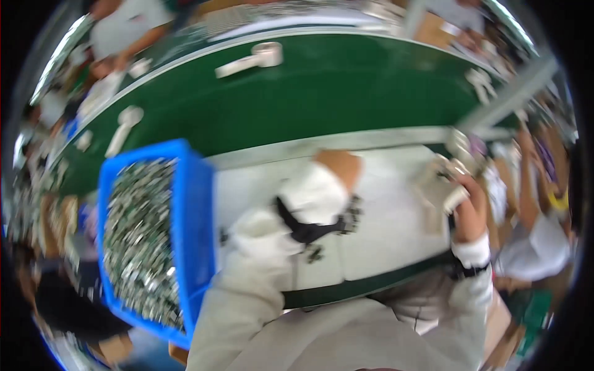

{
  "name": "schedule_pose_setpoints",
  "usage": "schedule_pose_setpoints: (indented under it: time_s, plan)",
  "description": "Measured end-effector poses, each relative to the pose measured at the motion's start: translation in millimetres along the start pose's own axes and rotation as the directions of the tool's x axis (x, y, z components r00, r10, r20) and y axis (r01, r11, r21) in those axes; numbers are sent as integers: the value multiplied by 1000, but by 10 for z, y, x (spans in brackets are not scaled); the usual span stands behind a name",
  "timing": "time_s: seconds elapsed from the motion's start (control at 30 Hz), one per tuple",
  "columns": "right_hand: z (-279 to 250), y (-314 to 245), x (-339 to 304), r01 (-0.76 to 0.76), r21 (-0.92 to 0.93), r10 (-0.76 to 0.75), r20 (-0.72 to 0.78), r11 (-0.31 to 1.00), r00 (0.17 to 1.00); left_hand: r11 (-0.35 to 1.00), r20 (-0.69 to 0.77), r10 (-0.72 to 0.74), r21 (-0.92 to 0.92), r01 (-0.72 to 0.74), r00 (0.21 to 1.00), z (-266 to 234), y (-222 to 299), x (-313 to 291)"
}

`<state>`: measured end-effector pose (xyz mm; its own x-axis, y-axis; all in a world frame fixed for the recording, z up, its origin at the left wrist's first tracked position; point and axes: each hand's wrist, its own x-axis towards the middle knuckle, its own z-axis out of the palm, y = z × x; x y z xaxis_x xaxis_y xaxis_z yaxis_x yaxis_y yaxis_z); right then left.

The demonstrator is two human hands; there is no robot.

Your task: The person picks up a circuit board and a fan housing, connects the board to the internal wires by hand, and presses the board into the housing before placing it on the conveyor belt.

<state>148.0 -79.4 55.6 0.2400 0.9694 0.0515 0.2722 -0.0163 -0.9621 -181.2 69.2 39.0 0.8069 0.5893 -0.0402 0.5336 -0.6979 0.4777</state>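
My left hand [341,167], with a white sleeve and a black wrist strap, reaches over the middle of the white work surface [377,247]. Its fingers are hidden and smeared by motion. At the right side, my right hand [471,207] is closed round a white plastic housing [455,199], which is blurred. Pale plastic pieces [433,185] lie beside that hand. Small dark parts [354,213] sit on the surface by my left wrist, and another little cluster of them [314,253] lies nearer to me.
A blue bin [193,216] full of small green and silvery parts [139,229] stands at the left. Beyond runs a green conveyor belt [346,86] carrying white hair-dryer-shaped housings [266,55]. A grey post [513,93] slants at the right. Other people work across the belt and at both sides.
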Motion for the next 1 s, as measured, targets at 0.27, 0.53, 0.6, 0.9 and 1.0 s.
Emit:
schedule_pose_setpoints:
  time_s: [0.27, 0.53, 0.6, 0.9, 1.0]
  plan:
    - [173, -670, 1002, -120, -19, 122, 104, 993, 987, 984, 17, -74, 163, 71, 997, 64, 277, 295]
    - [983, -1129, 977, 214, -161, -109, 494, 964, 863, 994, 41, -16, 109, 12, 999, -5, 577, 290]
    - [981, -1089, 876, 443, -181, -217, 674, 878, 706, 997, 53, 31, 74, -35, 998, 43, 601, 337]
    - [-136, -150, 347, 499, -753, -303, 401, 429, 865, 998, 170, 47, 37, -54, 984, 163, 739, 468]
    - [-114, -53, 326, 459, -751, -317, 340, 476, 885, 995, 139, 85, 29, -90, 987, 206, 705, 452]
